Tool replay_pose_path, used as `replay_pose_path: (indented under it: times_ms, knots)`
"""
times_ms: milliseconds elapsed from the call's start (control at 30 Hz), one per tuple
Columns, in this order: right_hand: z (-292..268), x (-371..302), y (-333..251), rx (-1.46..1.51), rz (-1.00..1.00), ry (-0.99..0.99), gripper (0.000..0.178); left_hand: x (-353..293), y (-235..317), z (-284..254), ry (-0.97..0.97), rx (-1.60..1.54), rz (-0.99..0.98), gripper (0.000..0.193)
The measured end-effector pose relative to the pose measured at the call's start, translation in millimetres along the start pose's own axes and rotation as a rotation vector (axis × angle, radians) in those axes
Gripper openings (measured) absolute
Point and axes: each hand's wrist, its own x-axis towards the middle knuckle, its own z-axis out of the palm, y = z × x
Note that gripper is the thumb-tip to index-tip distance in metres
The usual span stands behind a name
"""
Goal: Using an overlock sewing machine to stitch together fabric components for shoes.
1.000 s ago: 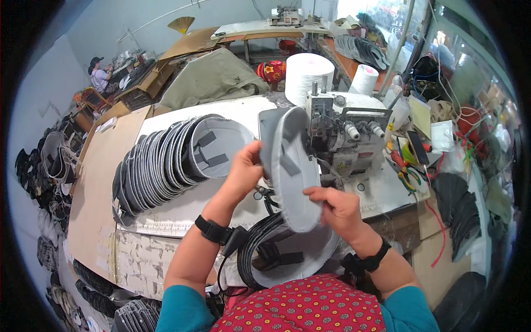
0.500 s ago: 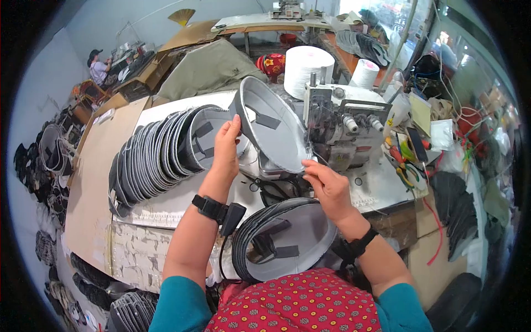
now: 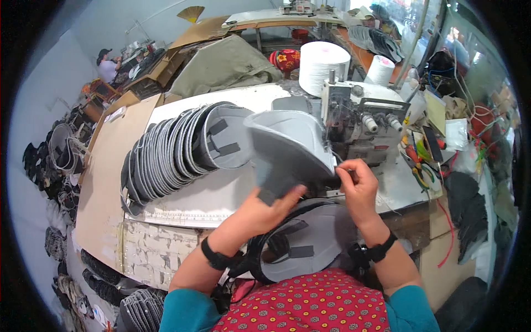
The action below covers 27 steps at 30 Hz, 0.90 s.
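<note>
A grey fabric shell (image 3: pixel 293 144) with a pale lining is held up at the front of the sewing machine (image 3: pixel 354 122), tilted and partly smeared by motion. My left hand (image 3: pixel 271 210) grips its dark lower side, near a hanging dark tab. At the shell's right end, beside the machine's needle area, my right hand (image 3: pixel 357 180) pinches the edge. What lies between those fingertips is too small to make out. Below my hands, close to my apron, rests a nested stack of similar oval shells (image 3: pixel 310 243) with dark tabs inside.
A long row of nested grey shells (image 3: pixel 171 155) lies on the white table (image 3: pixel 199 205) at left. White thread cones (image 3: pixel 323 66) stand behind the machine. Pliers (image 3: pixel 423 177) and other tools lie at right. A person (image 3: pixel 107 66) sits far back left.
The shell has tipped over from upright, its dark outer side now facing me. My left hand has moved down and right beneath it; my right hand stays at its edge by the machine.
</note>
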Motion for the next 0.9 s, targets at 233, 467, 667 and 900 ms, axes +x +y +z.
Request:
replay_pose_path:
  times_ms: [233, 467, 667, 900]
  knots:
    - [-6, -32, -21, -0.418, -0.507, -0.402, 0.024, 81, -50, -29, 0.7, 0.134, 0.05, 0.043]
    - [-3, -48, -25, -0.498, -0.544, -0.418, 0.028, 116, -24, -61, 0.1, 1.357, 0.868, 0.043]
    - [-35, -52, -42, -0.464, -0.612, -0.42, 0.02, 75, -60, -88, 0.144, 1.643, 0.488, 0.044]
    - [-111, -25, -99, -0.435, -0.331, -0.261, 0.005, 17, -96, -115, -0.1, 1.981, 0.028, 0.044]
